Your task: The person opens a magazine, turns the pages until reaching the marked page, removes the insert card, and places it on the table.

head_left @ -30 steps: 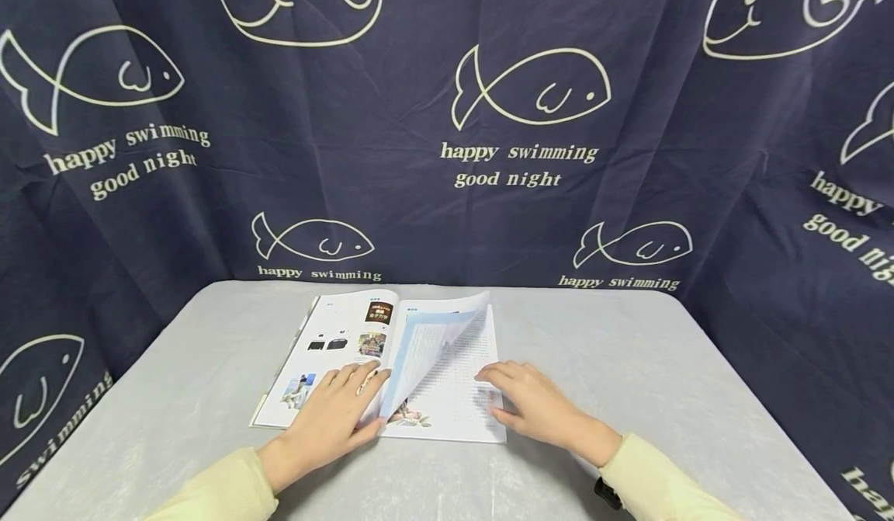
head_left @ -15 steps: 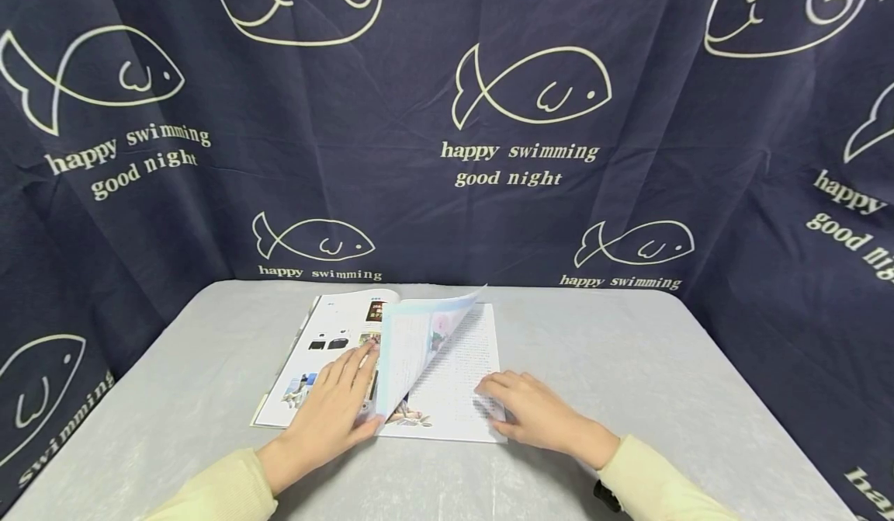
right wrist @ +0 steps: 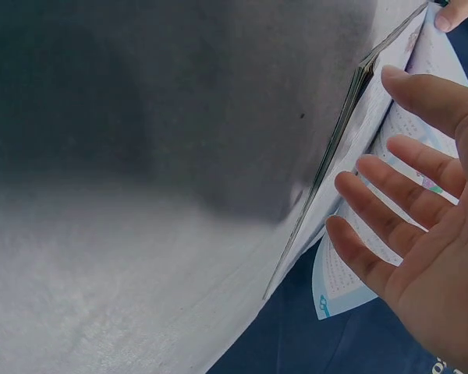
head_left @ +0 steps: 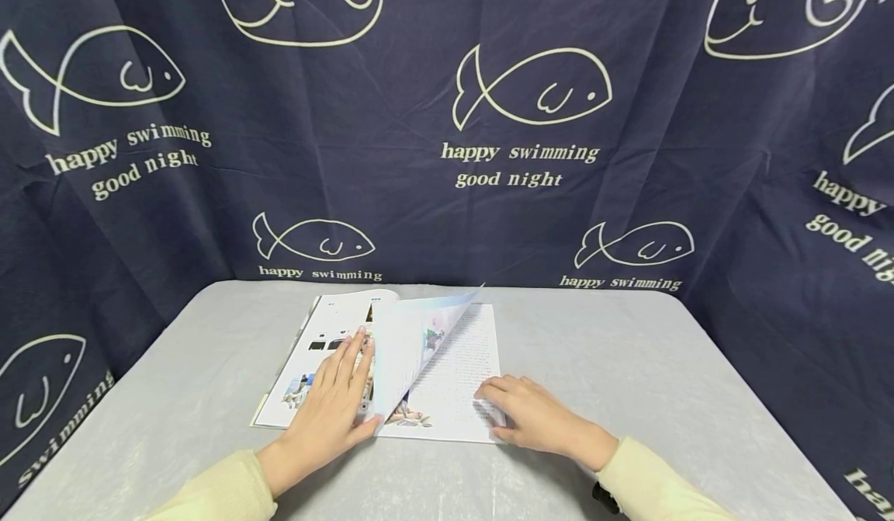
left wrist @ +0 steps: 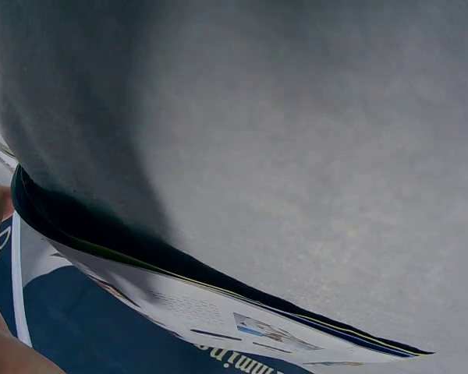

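A magazine (head_left: 447,420) lies spread on the grey table, with coloured photos on its left page (head_left: 307,358) and dense text on the right. One blue-edged leaf (head_left: 412,335) stands lifted over the middle, its far corner raised. My left hand (head_left: 328,408) rests on the left page with fingers extended, the thumb (right wrist: 448,17) right at the leaf's near corner. My right hand (head_left: 534,416) is at the right page's outer edge. In the right wrist view its fingers are spread and gently bent, with nothing between them.
The grey table (head_left: 601,350) extends around the magazine on all sides. Dark blue cloth (head_left: 419,117) printed with fish and lettering hangs behind it and at both sides. A black band (head_left: 606,498) shows at the right sleeve.
The lifted leaf has swung leftward over the left page. My left fingers have shifted slightly left, making way for it. My right hand has dropped a little nearer the front edge.
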The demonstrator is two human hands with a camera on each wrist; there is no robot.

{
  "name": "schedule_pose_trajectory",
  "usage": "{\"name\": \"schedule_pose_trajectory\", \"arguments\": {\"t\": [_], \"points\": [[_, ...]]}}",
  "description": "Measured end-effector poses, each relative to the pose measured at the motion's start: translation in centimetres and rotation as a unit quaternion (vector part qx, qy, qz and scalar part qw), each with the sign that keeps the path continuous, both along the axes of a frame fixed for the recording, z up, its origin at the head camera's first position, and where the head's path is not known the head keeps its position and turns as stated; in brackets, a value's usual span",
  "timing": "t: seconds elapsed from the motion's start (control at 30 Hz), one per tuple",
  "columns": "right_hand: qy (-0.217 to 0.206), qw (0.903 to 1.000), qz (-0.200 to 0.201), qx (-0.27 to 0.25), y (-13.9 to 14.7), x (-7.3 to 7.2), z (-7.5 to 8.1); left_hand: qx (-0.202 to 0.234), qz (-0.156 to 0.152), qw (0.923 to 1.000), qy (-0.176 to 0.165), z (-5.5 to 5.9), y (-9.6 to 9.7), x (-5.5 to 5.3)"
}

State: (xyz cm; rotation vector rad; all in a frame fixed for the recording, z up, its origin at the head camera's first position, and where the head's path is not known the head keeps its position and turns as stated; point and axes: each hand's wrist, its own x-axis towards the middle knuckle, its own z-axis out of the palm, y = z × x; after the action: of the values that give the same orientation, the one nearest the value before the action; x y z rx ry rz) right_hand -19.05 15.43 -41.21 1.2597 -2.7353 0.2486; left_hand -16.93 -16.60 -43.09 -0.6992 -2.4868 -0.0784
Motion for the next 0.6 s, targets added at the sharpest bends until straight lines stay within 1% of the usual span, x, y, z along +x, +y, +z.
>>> {"name": "schedule_pose_trajectory", "arguments": {"t": [0.17,0.27,0.43,0.6], "points": [[-0.009,1.0000,0.001,0.003,0.00,0.10,0.03,-0.003,0.000,0.9999,-0.010,-0.09,-0.08,0.08],[-0.014,0.9999,0.001,0.009,0.01,0.12,0.05,-0.008,-0.004,0.9999,-0.011,-0.22,-0.15,0.03],[-0.018,0.9997,0.001,0.014,0.03,0.12,0.07,-0.005,-0.027,0.9996,-0.004,-0.47,-0.26,-0.14],[-0.019,0.9997,0.002,0.014,0.05,0.16,0.04,-0.018,-0.044,0.9988,-0.007,-0.67,-0.31,-0.26]]}}
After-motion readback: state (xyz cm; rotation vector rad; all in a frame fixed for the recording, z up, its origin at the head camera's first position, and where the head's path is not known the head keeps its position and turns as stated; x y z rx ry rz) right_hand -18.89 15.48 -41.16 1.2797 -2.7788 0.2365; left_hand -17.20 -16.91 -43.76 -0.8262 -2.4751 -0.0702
